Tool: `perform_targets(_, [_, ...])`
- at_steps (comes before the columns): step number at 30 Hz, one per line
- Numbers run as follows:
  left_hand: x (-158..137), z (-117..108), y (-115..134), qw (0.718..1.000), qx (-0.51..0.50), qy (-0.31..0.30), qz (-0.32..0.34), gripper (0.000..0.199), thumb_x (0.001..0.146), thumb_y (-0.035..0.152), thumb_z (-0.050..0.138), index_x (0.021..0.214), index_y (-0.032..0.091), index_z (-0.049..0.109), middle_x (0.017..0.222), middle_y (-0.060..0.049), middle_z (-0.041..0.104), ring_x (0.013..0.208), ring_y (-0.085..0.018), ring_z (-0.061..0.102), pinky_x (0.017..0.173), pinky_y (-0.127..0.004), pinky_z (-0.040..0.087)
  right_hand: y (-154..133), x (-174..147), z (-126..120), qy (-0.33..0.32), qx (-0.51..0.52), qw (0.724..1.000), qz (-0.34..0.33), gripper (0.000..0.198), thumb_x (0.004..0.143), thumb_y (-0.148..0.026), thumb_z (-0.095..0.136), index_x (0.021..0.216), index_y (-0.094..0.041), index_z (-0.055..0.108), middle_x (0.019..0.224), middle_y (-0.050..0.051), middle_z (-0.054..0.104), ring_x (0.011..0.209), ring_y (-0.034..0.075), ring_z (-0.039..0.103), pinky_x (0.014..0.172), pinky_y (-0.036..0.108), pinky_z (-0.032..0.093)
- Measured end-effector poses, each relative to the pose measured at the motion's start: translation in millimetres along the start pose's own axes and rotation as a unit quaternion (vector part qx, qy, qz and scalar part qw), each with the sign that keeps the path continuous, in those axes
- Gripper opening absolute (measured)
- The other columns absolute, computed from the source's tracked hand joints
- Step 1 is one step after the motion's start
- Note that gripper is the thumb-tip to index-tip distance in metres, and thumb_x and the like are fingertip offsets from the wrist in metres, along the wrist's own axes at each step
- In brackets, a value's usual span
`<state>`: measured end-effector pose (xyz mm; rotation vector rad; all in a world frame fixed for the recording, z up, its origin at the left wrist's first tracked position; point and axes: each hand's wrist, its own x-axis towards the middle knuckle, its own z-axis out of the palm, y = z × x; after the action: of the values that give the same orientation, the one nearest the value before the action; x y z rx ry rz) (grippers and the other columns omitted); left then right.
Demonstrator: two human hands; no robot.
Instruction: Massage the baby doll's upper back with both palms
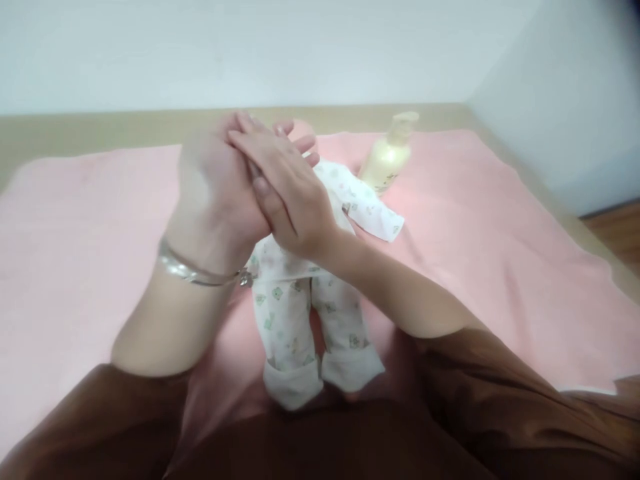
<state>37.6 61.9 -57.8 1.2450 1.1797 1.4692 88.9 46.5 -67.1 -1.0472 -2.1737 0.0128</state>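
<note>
My left hand [217,180] is raised with its palm turned towards my right, fingers stretched out. Against that palm lies my right hand [297,193], its fingers extended and close together across the left one. Whether anything is between the two palms is hidden. Below and behind them lies a small baby outfit: a white long-sleeved top [373,207] with a small print, and matching trousers [287,320] with turned-up cuffs. The hands cover much of the top. A pinkish rounded shape [304,131] shows just beyond my fingers, too blurred to name.
A pale yellow pump bottle [387,160] stands beyond the outfit's right sleeve. Everything rests on a pink cloth [500,227] over a beige surface [125,127]. A white wall [250,53] borders the far side. A silver bracelet [193,272] circles my left wrist.
</note>
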Motion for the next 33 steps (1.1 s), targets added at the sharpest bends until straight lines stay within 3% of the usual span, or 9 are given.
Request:
perform_targets(2, [29, -31, -12, 0.994, -0.027, -0.070, -0.075, 0.062, 0.103, 0.054, 0.009, 0.137, 0.020, 0.047, 0.149, -0.009, 0.054, 0.158, -0.027, 0.035, 0.134, -0.040, 0.040, 14, 3, 14, -0.002, 0.008, 1.000, 0.021, 0.065, 0.107, -0.041, 0.004, 0.154, -0.020, 0.044, 0.166, -0.004, 0.038, 0.161, 0.010, 0.022, 0.139, 0.034, 0.022])
perform_targets(3, [43, -44, -17, 0.983, -0.074, -0.119, -0.114, 0.059, 0.103, 0.055, 0.012, 0.126, 0.021, 0.054, 0.144, -0.008, 0.059, 0.152, -0.027, 0.045, 0.129, -0.040, 0.046, 22, 5, 22, -0.009, 0.012, 0.999, 0.038, 0.065, 0.108, -0.042, 0.004, 0.153, -0.018, 0.044, 0.166, -0.001, 0.038, 0.160, 0.011, 0.024, 0.138, 0.035, 0.023])
perform_targets(4, [54, -53, -23, 0.980, -0.106, -0.116, -0.125, 0.055, 0.104, 0.055, 0.013, 0.120, 0.024, 0.056, 0.140, -0.006, 0.062, 0.147, -0.025, 0.051, 0.126, -0.038, 0.050, 30, 6, 29, -0.022, 0.015, 0.998, 0.057, 0.064, 0.108, -0.043, 0.006, 0.154, -0.017, 0.042, 0.167, 0.001, 0.037, 0.160, 0.013, 0.026, 0.137, 0.037, 0.024])
perform_targets(9, [77, -45, -55, 0.983, -0.139, -0.012, -0.119, 0.041, 0.107, 0.052, 0.028, 0.119, 0.023, 0.056, 0.141, -0.003, 0.061, 0.147, -0.022, 0.050, 0.127, -0.039, 0.045, 59, 12, 49, -0.101, 0.003, 0.992, 0.081, 0.058, 0.106, -0.034, 0.013, 0.155, -0.021, 0.040, 0.164, 0.004, 0.042, 0.156, 0.023, 0.036, 0.134, 0.056, 0.023])
perform_targets(16, [57, -22, -71, 0.997, -0.051, 0.063, -0.011, 0.032, 0.105, 0.047, 0.041, 0.106, 0.024, 0.063, 0.134, -0.001, 0.066, 0.137, -0.018, 0.056, 0.121, -0.032, 0.047, 71, 12, 51, -0.114, -0.001, 0.988, 0.109, 0.054, 0.103, -0.031, 0.026, 0.154, -0.018, 0.040, 0.153, 0.009, 0.055, 0.147, 0.024, 0.047, 0.133, 0.049, 0.028])
perform_targets(20, [45, -23, -72, 0.997, 0.034, 0.028, 0.060, 0.042, 0.102, 0.055, 0.046, 0.124, 0.023, 0.062, 0.142, -0.002, 0.063, 0.146, -0.022, 0.049, 0.128, -0.037, 0.039, 94, 9, 54, -0.098, -0.009, 0.988, 0.117, 0.050, 0.104, -0.037, 0.026, 0.142, -0.018, 0.053, 0.159, 0.009, 0.048, 0.154, 0.030, 0.038, 0.129, 0.062, 0.027])
perform_targets(25, [44, -32, -86, 0.991, 0.075, -0.032, 0.104, 0.044, 0.097, 0.046, 0.056, 0.137, 0.027, 0.055, 0.156, -0.004, 0.053, 0.154, -0.023, 0.041, 0.133, -0.040, 0.033, 122, 2, 51, -0.121, 0.021, 0.987, 0.107, 0.063, 0.106, -0.056, 0.020, 0.155, -0.024, 0.042, 0.169, 0.007, 0.033, 0.160, 0.030, 0.026, 0.131, 0.068, 0.016])
perform_targets(29, [48, -44, -97, 0.977, 0.136, -0.065, 0.152, 0.048, 0.093, 0.042, 0.062, 0.139, 0.027, 0.056, 0.156, -0.005, 0.053, 0.155, -0.025, 0.040, 0.136, -0.040, 0.025, 126, 1, 47, -0.141, 0.027, 0.984, 0.101, 0.065, 0.105, -0.057, 0.021, 0.159, -0.024, 0.038, 0.171, 0.007, 0.028, 0.162, 0.029, 0.022, 0.132, 0.066, 0.014])
perform_targets(33, [49, -55, -100, 0.950, 0.210, -0.101, 0.206, 0.047, 0.096, 0.046, 0.056, 0.138, 0.025, 0.058, 0.152, -0.007, 0.058, 0.149, -0.025, 0.048, 0.134, -0.043, 0.031, 118, 5, 43, -0.156, 0.013, 0.981, 0.113, 0.062, 0.106, -0.049, 0.025, 0.159, -0.020, 0.038, 0.171, 0.009, 0.026, 0.162, 0.029, 0.022, 0.132, 0.063, 0.015])
